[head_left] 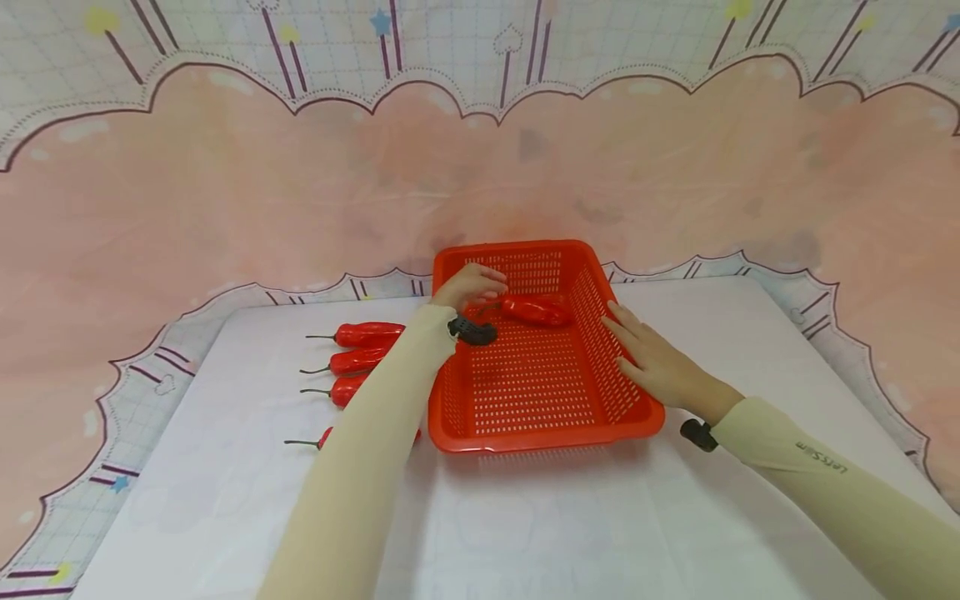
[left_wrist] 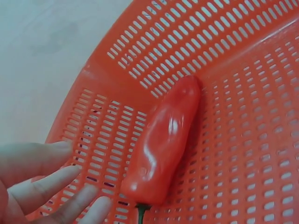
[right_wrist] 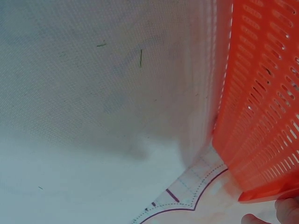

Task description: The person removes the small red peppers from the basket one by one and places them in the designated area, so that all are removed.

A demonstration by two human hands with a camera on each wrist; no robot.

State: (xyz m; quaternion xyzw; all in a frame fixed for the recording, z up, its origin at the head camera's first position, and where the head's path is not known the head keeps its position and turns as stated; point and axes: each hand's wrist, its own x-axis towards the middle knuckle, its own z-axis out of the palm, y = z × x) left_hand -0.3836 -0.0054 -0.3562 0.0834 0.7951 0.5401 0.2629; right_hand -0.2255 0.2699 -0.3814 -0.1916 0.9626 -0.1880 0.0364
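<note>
A red pepper (head_left: 536, 311) with a green stem lies at the far end of the red plastic basket (head_left: 547, 433), along the back wall. My left hand (head_left: 471, 286) hovers over the basket's back left part, beside the pepper's stem end. In the left wrist view its fingers (left_wrist: 44, 184) are spread and loose, apart from the pepper (left_wrist: 163, 144). My right hand (head_left: 660, 367) rests on the basket's right rim with its fingers fairly straight across the edge. Only fingertips (right_wrist: 285, 211) show in the right wrist view, at the rim of the basket (right_wrist: 264, 102).
Several more red peppers (head_left: 367, 335) lie in a column left of the basket, stems to the left, partly hidden by my left sleeve (head_left: 360, 475). A white cloth (head_left: 540, 533) covers the table. Behind it hangs a patterned pink cloth (head_left: 300, 192).
</note>
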